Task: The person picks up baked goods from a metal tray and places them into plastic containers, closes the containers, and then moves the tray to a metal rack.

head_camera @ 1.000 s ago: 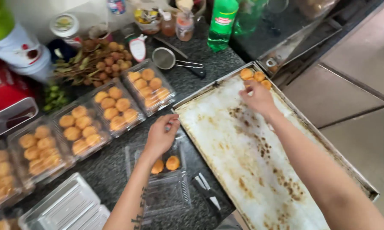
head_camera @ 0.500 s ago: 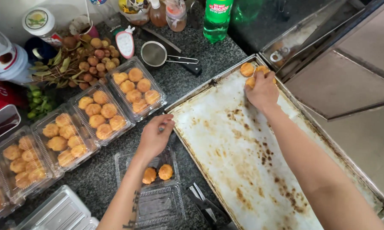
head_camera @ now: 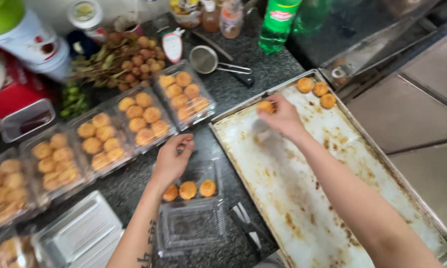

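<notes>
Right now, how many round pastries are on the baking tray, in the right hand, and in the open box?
Loose pastries on the baking tray: 3
Pastry in the right hand: 1
Pastries in the open clear box: 3
Total: 7

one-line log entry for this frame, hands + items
left hand: resting on open clear container holding three pastries | right hand: holding round pastry over baking tray | three pastries left at tray corner
</notes>
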